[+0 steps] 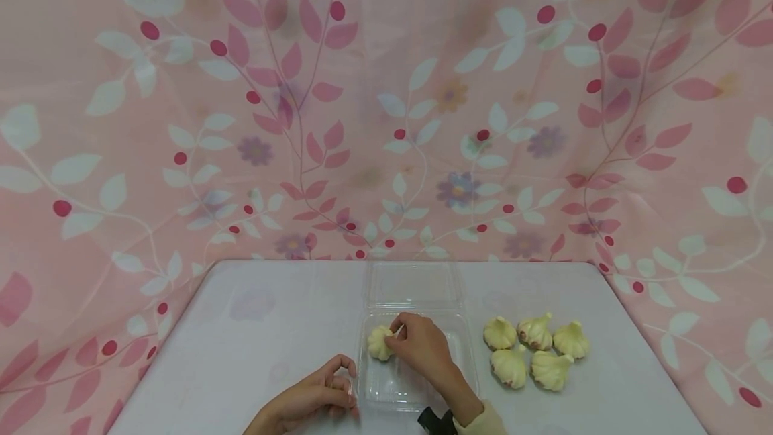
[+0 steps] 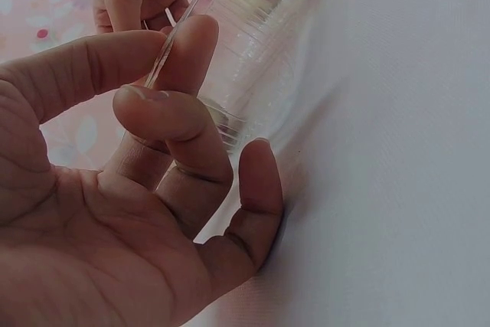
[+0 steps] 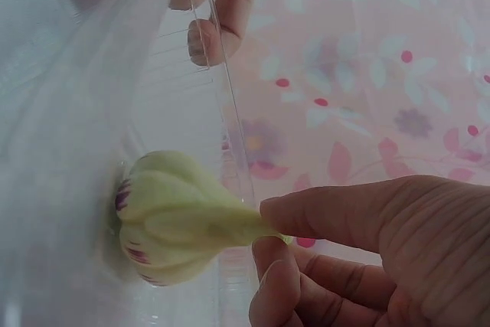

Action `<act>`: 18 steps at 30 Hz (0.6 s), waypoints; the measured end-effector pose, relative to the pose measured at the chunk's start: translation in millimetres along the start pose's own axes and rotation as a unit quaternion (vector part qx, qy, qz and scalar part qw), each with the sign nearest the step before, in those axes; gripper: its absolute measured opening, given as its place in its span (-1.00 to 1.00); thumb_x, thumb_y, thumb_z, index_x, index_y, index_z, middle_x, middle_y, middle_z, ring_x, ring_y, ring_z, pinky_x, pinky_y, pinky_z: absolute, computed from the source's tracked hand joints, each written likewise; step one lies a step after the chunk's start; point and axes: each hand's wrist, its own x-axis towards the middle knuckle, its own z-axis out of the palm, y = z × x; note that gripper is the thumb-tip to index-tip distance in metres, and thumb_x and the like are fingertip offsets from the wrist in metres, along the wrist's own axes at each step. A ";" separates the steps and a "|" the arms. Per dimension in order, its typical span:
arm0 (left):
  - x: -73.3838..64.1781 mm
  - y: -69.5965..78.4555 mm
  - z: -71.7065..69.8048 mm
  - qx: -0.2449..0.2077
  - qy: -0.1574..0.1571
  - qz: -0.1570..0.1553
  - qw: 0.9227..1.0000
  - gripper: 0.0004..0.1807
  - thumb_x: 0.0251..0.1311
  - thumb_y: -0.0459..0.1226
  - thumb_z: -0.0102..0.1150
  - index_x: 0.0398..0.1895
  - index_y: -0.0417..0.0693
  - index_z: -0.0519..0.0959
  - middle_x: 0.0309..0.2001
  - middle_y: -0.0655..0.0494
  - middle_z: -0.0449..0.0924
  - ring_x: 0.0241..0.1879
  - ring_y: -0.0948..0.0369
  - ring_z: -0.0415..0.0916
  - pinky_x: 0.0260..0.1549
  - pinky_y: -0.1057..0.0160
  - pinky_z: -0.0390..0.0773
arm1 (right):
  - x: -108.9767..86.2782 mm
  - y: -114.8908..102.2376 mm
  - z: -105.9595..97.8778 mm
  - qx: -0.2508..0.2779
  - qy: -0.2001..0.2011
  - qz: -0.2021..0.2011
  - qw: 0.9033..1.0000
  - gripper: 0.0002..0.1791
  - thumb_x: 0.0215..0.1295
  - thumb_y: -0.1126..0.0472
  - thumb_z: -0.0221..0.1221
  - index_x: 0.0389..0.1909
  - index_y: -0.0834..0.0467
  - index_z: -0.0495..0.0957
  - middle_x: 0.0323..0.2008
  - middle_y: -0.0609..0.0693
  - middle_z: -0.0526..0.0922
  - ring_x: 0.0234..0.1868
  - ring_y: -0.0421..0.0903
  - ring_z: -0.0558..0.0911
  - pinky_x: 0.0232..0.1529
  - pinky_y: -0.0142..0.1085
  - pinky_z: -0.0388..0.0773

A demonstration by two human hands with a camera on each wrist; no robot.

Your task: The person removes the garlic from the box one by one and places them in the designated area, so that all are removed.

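A clear plastic clamshell box [image 1: 417, 391] lies with its lid [image 1: 413, 285] folded back on the table. Inside its base, toward the left back, is a pale garlic bulb [image 1: 379, 344] with purple streaks on its underside. My right hand [image 1: 423, 344] pinches the bulb's stem between thumb and fingers, as the right wrist view shows, and the bulb's bottom sits at the box floor. At the box's left edge, my left hand [image 1: 323, 388] pinches the thin plastic rim [image 2: 162, 55] between thumb and finger, its other fingers curled beside the wall.
Several garlic bulbs [image 1: 534, 352] stand in two rows to the right of the box. A white-covered table [image 1: 253, 327] runs back to a pink leaf-patterned cloth [image 1: 362, 119]. A black object [image 1: 436, 421] shows beside the right sleeve.
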 end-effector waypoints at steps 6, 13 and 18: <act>-0.1 -0.8 -0.6 0.001 0.006 -0.008 1.000 -0.59 0.28 -0.43 0.13 0.06 -0.18 0.17 -0.31 0.01 0.72 -0.48 0.32 0.36 -0.45 0.39 0.33 | -0.7 1.4 -3.8 0.000 0.002 0.001 1.000 -0.85 0.05 0.12 0.37 -0.40 0.07 0.63 -0.58 -0.21 0.47 -0.54 -0.25 0.41 -0.56 -0.31 0.32; 0.3 -1.2 -1.9 0.003 0.004 -0.005 1.000 -0.58 0.28 -0.43 0.13 0.07 -0.18 0.16 -0.30 0.01 0.71 -0.49 0.31 0.35 -0.44 0.39 0.32 | -1.0 0.1 -12.6 0.021 0.002 0.002 1.000 -0.85 0.05 0.11 0.36 -0.40 0.07 0.64 -0.58 -0.20 0.49 -0.55 -0.25 0.41 -0.57 -0.33 0.34; 0.8 -1.6 -2.8 0.008 -0.001 0.001 1.000 -0.57 0.29 -0.43 0.13 0.08 -0.21 0.15 -0.30 0.01 0.71 -0.49 0.31 0.35 -0.44 0.39 0.32 | -1.2 -1.5 -20.3 0.030 0.003 0.001 1.000 -0.84 0.07 0.10 0.37 -0.37 0.07 0.65 -0.58 -0.20 0.50 -0.56 -0.25 0.42 -0.56 -0.32 0.34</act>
